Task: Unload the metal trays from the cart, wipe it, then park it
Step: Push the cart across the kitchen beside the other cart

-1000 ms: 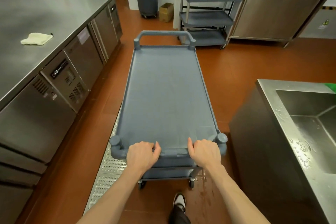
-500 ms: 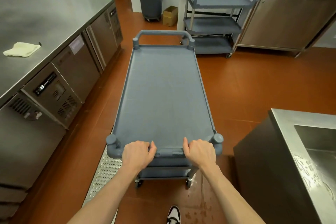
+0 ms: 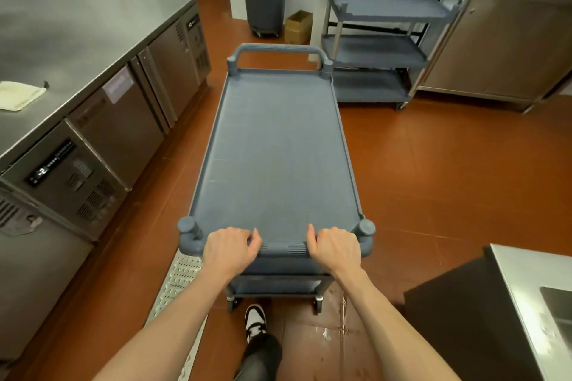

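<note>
Both hands hold the near handle of the cart [image 3: 275,158]: the left hand [image 3: 229,247] and the right hand [image 3: 335,246] each have the grip clamped on the bar, fingers curled over it, thumbs pointing inward, forearms stretched forward. The cart is grey plastic with a flat top shelf, a raised rim and a second handle at the far end. It stands on the red floor between the steel surface [image 3: 77,40] on the left and a sink unit [image 3: 532,281] on the right.

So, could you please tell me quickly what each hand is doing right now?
Left hand: closed, gripping the near handle of the grey cart.
Right hand: closed, gripping the same handle.
</note>
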